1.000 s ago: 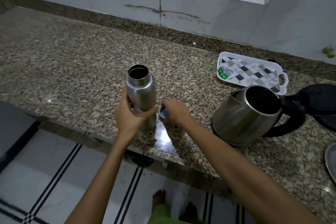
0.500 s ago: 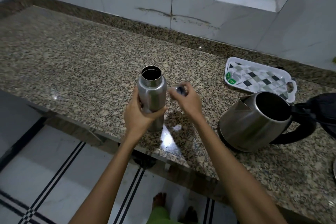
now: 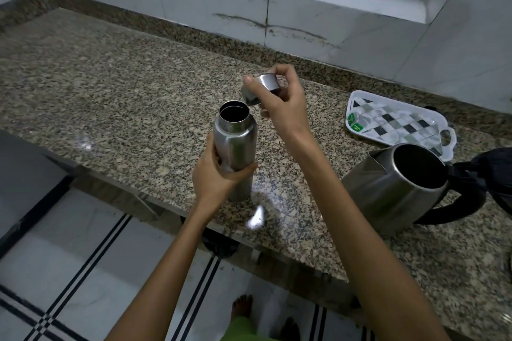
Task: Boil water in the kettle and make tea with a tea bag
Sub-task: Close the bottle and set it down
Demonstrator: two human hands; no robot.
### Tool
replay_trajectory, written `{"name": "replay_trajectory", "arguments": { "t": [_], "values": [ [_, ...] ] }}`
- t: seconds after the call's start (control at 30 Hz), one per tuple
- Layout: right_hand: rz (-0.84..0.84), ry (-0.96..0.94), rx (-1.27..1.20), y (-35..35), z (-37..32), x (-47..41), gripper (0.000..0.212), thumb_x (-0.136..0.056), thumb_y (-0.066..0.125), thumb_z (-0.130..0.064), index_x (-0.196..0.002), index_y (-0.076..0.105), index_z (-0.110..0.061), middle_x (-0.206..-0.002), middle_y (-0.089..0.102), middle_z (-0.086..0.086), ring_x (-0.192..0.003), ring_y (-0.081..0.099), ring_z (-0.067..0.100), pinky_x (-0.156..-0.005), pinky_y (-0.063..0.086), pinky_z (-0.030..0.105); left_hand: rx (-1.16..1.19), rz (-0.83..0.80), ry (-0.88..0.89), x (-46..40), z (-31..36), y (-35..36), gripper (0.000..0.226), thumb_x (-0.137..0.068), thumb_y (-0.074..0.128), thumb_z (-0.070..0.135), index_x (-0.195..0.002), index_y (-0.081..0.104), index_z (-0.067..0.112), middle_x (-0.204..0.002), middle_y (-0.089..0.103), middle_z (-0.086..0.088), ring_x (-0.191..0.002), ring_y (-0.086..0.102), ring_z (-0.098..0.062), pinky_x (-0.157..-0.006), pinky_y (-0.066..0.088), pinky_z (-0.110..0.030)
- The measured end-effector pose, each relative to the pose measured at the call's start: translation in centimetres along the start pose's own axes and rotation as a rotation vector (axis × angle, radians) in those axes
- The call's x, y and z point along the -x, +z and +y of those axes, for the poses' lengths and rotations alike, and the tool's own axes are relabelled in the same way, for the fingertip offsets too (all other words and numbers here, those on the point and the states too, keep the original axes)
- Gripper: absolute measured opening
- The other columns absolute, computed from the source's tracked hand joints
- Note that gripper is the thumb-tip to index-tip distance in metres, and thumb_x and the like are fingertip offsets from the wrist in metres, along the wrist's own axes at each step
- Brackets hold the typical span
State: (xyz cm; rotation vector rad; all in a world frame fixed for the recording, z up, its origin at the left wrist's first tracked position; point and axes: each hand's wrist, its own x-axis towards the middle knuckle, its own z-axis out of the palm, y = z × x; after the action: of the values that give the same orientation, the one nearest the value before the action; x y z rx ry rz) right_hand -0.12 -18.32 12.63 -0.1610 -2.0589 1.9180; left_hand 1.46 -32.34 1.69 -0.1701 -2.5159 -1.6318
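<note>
The left hand grips the open steel bottle standing on the surface; the right hand pinches its cap just above, kettle nearby.

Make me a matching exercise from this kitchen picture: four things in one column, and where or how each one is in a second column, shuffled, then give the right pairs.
Things:
1. tall steel bottle
2. round steel bottle cap
3. steel electric kettle
4. white checkered tray

States:
A. lid open, standing on the counter
B. pinched in the right hand
C. at the back, two green-tagged tea bags on it
D. uncapped, gripped by the left hand

Pairs: 1-D, 2-B, 3-A, 4-C
</note>
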Motion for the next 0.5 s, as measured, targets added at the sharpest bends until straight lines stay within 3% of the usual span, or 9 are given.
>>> {"name": "replay_trajectory", "arguments": {
  "t": [0.13, 0.27, 0.37, 0.5],
  "values": [
    [-0.108, -0.093, 0.075, -0.7, -0.9, 0.2, 0.045, -0.071, 0.083, -0.034, -0.098, 0.050, -0.019, -0.093, 0.070, 0.005, -0.079, 0.070, 0.015, -0.066, 0.058, 0.027, -0.034, -0.006, 0.017, -0.3, 0.1, 0.2, 0.103, -0.046, 0.077, 0.067, -0.135, 0.039, 0.033, -0.112, 0.064, 0.013, -0.097, 0.060, -0.008, -0.083, 0.051, -0.032],
    [-0.320, -0.144, 0.353, -0.5, -2.1, 0.3, 0.055, -0.060, 0.088, -0.036, -0.107, 0.062, -0.026, -0.109, 0.066, -0.008, -0.093, 0.063, 0.002, -0.072, 0.056, 0.015, -0.069, 0.000, 0.052, -0.5, -0.1, 0.5, 0.105, -0.052, 0.083, 0.058, -0.140, 0.032, 0.031, -0.119, 0.065, 0.002, -0.093, 0.055, -0.010, -0.077, 0.043, -0.025],
    [-0.406, -0.201, 0.495, -0.3, -3.0, -0.1, 0.063, -0.056, 0.089, -0.035, -0.114, 0.067, -0.024, -0.110, 0.066, -0.010, -0.095, 0.060, -0.002, -0.076, 0.053, 0.010, -0.069, 0.009, 0.069, -0.4, -0.3, 0.4, 0.104, -0.049, 0.077, 0.069, -0.137, 0.035, 0.030, -0.114, 0.066, 0.002, -0.089, 0.056, -0.009, -0.066, 0.041, -0.018],
    [-0.426, -0.201, 0.476, -0.3, -3.0, -0.5, 0.062, -0.054, 0.090, -0.031, -0.112, 0.068, -0.023, -0.107, 0.067, -0.010, -0.096, 0.061, -0.002, -0.077, 0.052, 0.010, -0.036, 0.012, 0.062, -0.5, -0.5, 0.3, 0.107, -0.044, 0.069, 0.079, -0.134, 0.038, 0.031, -0.111, 0.066, 0.008, -0.089, 0.057, -0.006, -0.064, 0.039, -0.011]
  ]
}}
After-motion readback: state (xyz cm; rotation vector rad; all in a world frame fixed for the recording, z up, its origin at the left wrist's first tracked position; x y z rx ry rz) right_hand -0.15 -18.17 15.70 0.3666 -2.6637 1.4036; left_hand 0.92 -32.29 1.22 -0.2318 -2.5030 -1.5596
